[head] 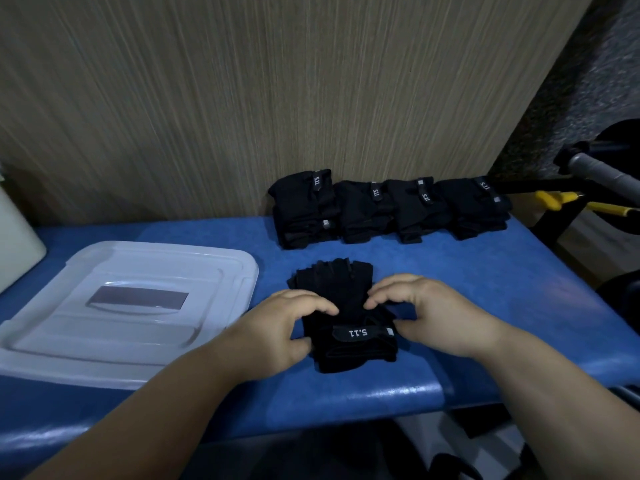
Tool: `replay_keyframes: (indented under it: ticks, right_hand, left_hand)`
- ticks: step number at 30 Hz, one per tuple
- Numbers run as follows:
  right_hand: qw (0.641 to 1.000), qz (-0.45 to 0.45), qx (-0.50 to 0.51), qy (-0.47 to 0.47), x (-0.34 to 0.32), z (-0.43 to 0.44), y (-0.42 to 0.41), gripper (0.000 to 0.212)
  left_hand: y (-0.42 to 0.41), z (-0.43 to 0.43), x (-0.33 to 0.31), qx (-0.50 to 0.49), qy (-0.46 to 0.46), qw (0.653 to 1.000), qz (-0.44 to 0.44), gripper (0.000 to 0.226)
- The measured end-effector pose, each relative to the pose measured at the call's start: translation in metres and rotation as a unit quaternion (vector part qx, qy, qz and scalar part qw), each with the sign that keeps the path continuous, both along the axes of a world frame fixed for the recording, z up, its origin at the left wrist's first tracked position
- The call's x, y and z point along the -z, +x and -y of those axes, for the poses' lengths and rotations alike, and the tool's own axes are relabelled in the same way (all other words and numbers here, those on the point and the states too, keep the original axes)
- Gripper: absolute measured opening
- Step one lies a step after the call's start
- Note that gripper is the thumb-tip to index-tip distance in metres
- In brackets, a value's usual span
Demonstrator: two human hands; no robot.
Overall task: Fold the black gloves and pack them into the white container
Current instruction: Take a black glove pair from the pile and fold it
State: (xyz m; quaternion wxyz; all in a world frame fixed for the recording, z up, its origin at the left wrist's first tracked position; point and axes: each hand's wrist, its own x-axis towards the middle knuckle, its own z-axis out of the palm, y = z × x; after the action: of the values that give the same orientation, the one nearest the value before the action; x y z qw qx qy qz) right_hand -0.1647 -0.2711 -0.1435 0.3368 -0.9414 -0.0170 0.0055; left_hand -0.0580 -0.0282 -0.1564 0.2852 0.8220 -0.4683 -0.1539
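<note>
A wood-grain wall panel (242, 98) stood behind a blue padded desk (485, 289). At the desk's left lay the white container (104, 334), its lid on, with a grey rectangular patch on top. Four piles of folded black gloves (388, 209) sat in a row against the panel, their straps printed "5.11". Nearer the front edge, just right of the container, lay the unfolded black gloves (346, 292), stacked with finger ends pointing away. The left grip (284, 327) and the right grip (426, 306), both bare hands, curled over this stack, fingertips on top and thumbs at the cuff's sides, pinching it. Between the thumbs a wrist strap (360, 333) read "5.11", upside down.
</note>
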Motion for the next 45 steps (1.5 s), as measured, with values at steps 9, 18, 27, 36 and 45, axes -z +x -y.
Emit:
replay_keyframes:
  ticks: [9,18,27,36,45]
  right_hand:
    - [1.000,-0.014,-0.009,0.016,-0.004,0.000,-0.004,0.062]
    - [0.990,0.126,0.030,0.053,0.004,-0.017,0.003,0.032]
    - [0.984,0.123,0.088,0.098,0.005,-0.021,0.006,0.018]
    - [0.974,0.053,0.181,0.125,0.012,-0.030,0.010,0.021]
    - [0.977,0.030,0.212,-0.005,0.008,-0.034,0.007,0.060]
  left_hand:
    - [-0.012,0.012,0.004,-0.119,-0.073,0.990,-0.018,0.034]
    - [-0.012,0.016,-0.001,-0.186,-0.104,0.967,-0.137,0.015]
    - [-0.010,0.012,-0.005,-0.152,-0.069,0.970,-0.176,0.045]
    - [-0.017,0.022,-0.008,-0.196,-0.081,0.970,-0.122,0.038]
    - [-0.028,0.028,-0.004,-0.216,0.000,0.976,0.034,0.064]
